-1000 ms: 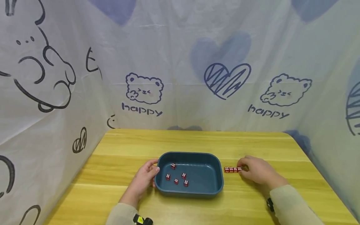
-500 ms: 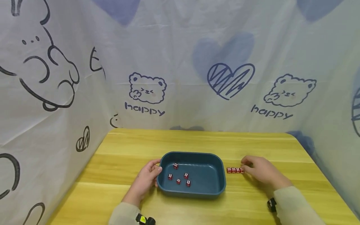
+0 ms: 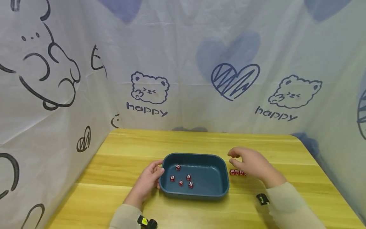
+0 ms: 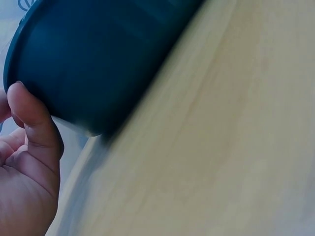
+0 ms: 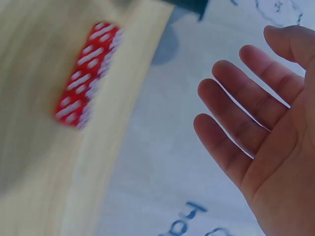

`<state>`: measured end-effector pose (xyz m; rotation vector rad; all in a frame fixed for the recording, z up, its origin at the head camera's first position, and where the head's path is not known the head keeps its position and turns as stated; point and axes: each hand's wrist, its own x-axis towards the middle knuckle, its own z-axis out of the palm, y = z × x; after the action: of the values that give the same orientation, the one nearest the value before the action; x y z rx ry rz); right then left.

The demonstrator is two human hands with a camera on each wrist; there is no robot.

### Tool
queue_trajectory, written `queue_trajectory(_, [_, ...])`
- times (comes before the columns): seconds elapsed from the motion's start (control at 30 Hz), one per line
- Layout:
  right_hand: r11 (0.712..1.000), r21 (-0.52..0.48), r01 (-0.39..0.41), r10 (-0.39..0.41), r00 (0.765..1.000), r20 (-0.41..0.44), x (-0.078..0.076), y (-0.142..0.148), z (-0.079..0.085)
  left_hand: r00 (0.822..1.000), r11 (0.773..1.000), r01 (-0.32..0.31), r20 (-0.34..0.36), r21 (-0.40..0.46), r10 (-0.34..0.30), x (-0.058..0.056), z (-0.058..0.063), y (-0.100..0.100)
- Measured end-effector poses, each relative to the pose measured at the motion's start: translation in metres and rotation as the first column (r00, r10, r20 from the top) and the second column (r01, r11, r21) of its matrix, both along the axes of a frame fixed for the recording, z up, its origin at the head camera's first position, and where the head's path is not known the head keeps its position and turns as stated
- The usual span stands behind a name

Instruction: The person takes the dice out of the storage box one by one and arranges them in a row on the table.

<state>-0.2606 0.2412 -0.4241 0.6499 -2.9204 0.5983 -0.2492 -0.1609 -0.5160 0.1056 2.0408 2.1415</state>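
Observation:
A dark teal rectangular tray (image 3: 207, 179) stands on the table with several red dice (image 3: 188, 177) scattered over the left half of its floor. My left hand (image 3: 148, 181) grips the tray's left end, its thumb (image 4: 34, 118) at the rim. Just right of the tray, several red dice with white pips form a straight, tight row (image 3: 235, 172), seen blurred but whole in the right wrist view. Above and behind this row hovers my right hand (image 3: 253, 163), fingers spread and holding nothing, apart from the dice.
The yellow wood-grain table (image 3: 137, 146) has a back edge close to a white curtain (image 3: 183, 105) printed with hearts and bears. More curtain hangs along the left and right sides. A small black device sits at each wrist.
My right hand has come off the right end of the dice row, lifting and moving left toward the tray with fingers spreading. The left hand stays on the tray; the dice inside lie as before.

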Motion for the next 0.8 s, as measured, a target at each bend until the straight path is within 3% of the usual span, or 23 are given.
queue_trajectory(0.47, [0.99,0.042,-0.133,0.132,0.991,0.035,-0.002,-0.067,0.031,1.0,1.0,-0.009,0.019,-0.029,0.01,0.0,-0.003,-0.003])
queue_trajectory(0.8, [0.964,0.122,-0.237,0.237,0.971,0.008,-0.012,-0.107,0.04,1.0,1.0,0.008,0.015,0.002,-0.008,-0.001,0.0,-0.001])
